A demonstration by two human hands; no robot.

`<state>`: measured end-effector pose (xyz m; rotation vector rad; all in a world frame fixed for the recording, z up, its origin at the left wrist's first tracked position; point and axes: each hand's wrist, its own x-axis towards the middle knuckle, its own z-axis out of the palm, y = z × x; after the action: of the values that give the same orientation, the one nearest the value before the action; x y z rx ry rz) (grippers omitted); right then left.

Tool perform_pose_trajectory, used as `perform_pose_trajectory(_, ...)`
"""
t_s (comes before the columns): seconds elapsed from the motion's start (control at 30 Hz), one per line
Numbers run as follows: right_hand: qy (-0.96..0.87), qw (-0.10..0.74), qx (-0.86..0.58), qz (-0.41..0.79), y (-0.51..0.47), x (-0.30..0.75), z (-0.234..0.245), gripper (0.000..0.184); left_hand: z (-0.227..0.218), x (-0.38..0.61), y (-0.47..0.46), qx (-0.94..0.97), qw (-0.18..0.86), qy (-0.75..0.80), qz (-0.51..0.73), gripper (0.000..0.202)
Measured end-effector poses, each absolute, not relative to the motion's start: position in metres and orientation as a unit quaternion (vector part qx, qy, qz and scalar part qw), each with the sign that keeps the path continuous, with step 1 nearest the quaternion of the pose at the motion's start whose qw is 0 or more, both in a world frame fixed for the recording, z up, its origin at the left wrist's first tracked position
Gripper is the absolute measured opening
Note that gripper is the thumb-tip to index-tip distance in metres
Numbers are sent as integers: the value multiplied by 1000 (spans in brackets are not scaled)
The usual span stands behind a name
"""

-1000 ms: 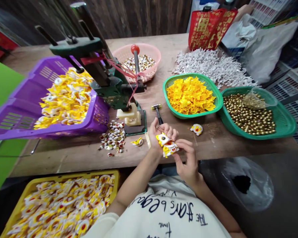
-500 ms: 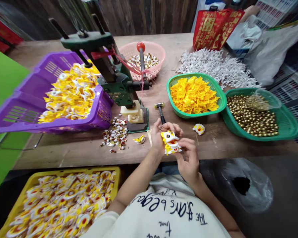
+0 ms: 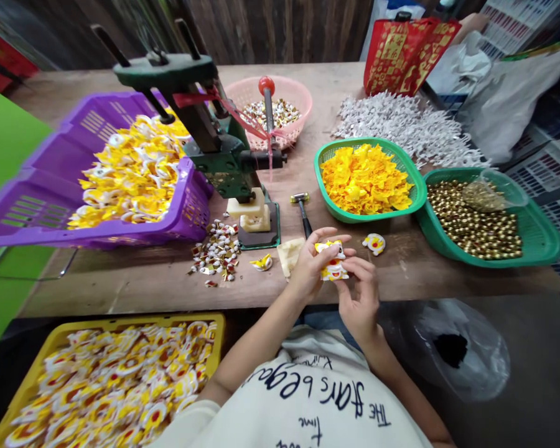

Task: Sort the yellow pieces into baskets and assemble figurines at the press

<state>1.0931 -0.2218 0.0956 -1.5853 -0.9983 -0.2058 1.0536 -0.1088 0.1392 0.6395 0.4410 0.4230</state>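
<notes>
A small yellow and white lion-dance head figure (image 3: 335,271) with a red mouth is held between both hands above the table's front edge. My left hand (image 3: 310,264) grips it from the left, the thumb lying across its upper part. From the right, the fingers and thumb of my right hand (image 3: 360,292) pinch its side. On the table by my left wrist lies a flat cream block (image 3: 289,256). Behind my hands is a small hammer (image 3: 303,211). A white and yellow piece (image 3: 374,244) lies just right of them, and a yellow piece (image 3: 262,262) to the left.
A green hand press (image 3: 224,155) stands left of centre beside a purple basket (image 3: 98,233) of yellow-white parts. Green baskets (image 3: 324,208) of yellow pieces and gold beads stand right. A pink basket (image 3: 303,93) is behind; a yellow crate (image 3: 217,348) sits below, left.
Both hands have shifted slightly right and up with the lion head. My left thumb now covers part of its top, and more of the cream block shows.
</notes>
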Motion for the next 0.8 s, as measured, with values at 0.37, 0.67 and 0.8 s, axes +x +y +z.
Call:
perform_pose_trajectory(0.37, -478, 504, -719, -4, -215, 1089, 85, 27, 133, 974, -66, 329, 802, 312, 389, 47)
perform_pose_trajectory(0.67, -620, 451, -637, 79, -135, 1091, 94, 30, 107, 943, -76, 301, 783, 379, 390, 41)
perform_pose_trajectory(0.8, -738, 276, -602, 129, -88, 1077, 98, 27, 103, 929, -69, 264, 734, 396, 485, 30)
